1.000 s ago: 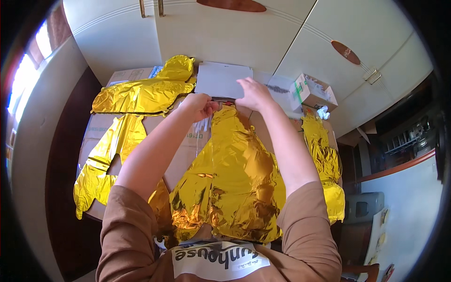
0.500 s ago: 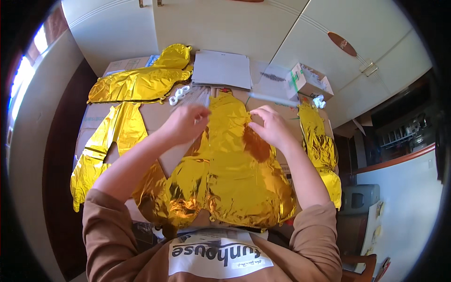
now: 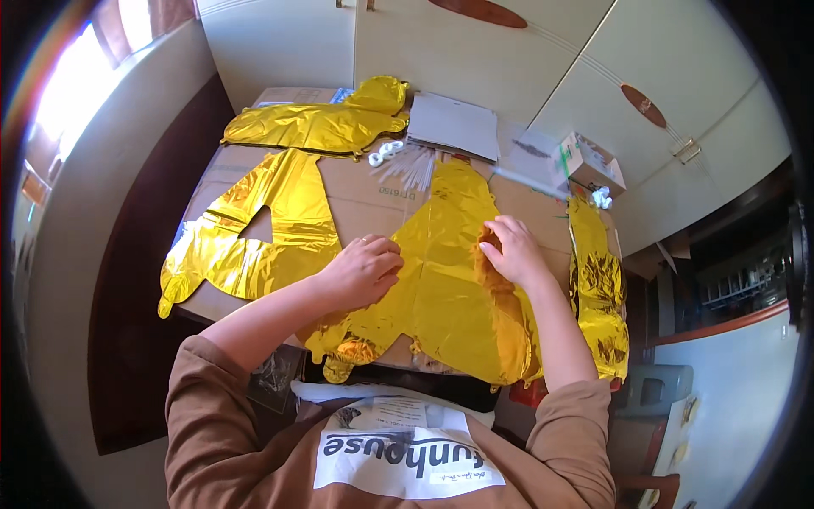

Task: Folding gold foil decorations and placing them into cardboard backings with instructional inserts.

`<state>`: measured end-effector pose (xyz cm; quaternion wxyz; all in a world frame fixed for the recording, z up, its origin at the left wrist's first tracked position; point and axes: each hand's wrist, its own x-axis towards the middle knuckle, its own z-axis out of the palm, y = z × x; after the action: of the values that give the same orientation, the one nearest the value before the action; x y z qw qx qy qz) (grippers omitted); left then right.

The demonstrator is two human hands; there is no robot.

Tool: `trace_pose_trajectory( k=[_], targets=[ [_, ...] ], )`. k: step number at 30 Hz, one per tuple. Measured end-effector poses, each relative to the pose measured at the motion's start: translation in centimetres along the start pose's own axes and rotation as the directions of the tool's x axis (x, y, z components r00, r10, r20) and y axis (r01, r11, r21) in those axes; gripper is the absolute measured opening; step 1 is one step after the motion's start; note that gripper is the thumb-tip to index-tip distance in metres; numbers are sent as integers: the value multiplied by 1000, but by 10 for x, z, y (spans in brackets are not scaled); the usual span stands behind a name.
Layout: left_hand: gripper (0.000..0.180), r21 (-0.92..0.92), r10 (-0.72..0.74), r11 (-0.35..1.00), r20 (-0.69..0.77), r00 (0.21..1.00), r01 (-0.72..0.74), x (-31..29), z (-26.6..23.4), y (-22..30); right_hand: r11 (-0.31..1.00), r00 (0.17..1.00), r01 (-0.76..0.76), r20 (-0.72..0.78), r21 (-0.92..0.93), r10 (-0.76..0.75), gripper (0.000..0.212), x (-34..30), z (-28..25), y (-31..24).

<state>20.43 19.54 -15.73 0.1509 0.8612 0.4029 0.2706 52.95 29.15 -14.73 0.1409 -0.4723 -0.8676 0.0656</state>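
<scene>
Flat, shiny gold foil piece (image 3: 441,254) lies on brown cardboard-covered surface (image 3: 360,216), reaching its near brink; a tug could slip it off. Left hand (image 3: 363,270) curled at foil's left side; grip hidden, cannot tell. Right hand (image 3: 511,250) pinches folded right edge; overpulling risks tearing. Beyond, thin translucent straws (image 3: 415,170) could scatter if snagged.

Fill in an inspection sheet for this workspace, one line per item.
Surface: brown cardboard, bare in patches.
Work items: creased central foil, left foil, back-left foil and right foil, all gold.
Clutter: stacked pale sheets, white rings, thin clear strips, open box, crumpled white wad.
Hands: left hand at the central foil's left side, right hand at its right edge; firmness of grip unclear.
Cables: nothing seen.
Surroundings: pale cabinets behind, bright window left.
</scene>
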Motion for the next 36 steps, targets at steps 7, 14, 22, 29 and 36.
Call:
trace_pose_trajectory(
  k=[7,14,22,29,36],
  targets=[
    [19,-54,2,999,-25,1000,-4,-1,0,-5,995,994,-60,-81,77,66,41,-1,7,5],
    [20,24,26,999,-35,999,-25,-6,6,-4,969,993,-102,-34,225,113,48,-70,-51,-34],
    [24,37,89,995,-43,995,-88,-8,4,16,973,981,173,115,-153,-156,82,-198,-37,-116],
    [27,21,171,985,23,985,-171,-14,12,27,978,976,117,-160,-171,-145,31,-216,0,-102],
    [23,-86,95,992,17,995,-94,-14,9,28,897,899,-277,-237,344,369,12,-198,-37,-91]
  ],
)
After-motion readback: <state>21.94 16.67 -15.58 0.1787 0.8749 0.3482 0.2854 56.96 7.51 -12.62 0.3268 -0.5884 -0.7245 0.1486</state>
